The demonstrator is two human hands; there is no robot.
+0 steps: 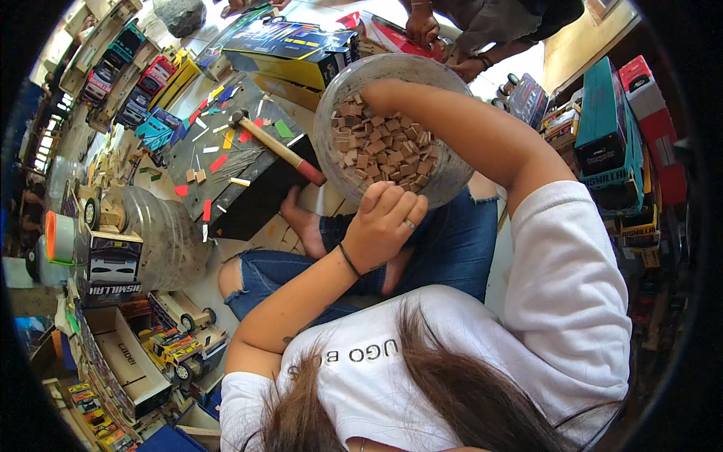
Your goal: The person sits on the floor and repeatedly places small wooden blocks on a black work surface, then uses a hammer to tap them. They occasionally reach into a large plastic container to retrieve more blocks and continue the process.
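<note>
A round clear plastic tub (pixel 454 177), clouded with dust, rests by my lap and holds many small square wooden blocks (pixel 392 154). My left hand (pixel 385 224) is closed over the tub's near rim, its fingers curled and a ring on one of them. My right arm crosses the tub's right side, and my right hand (pixel 382 98) is down inside at the far left, by the blocks. The fingers of that hand are hidden, so whether they hold a block does not show.
A hammer (pixel 275 145) lies across a dark work block (pixel 248 184) strewn with coloured scraps and nails. Toy trucks (pixel 113 260) and wooden parts crowd the left. Boxed-looking truck bodies (pixel 602 135) stand at right. Another person's hands (pixel 423 30) work beyond the tub.
</note>
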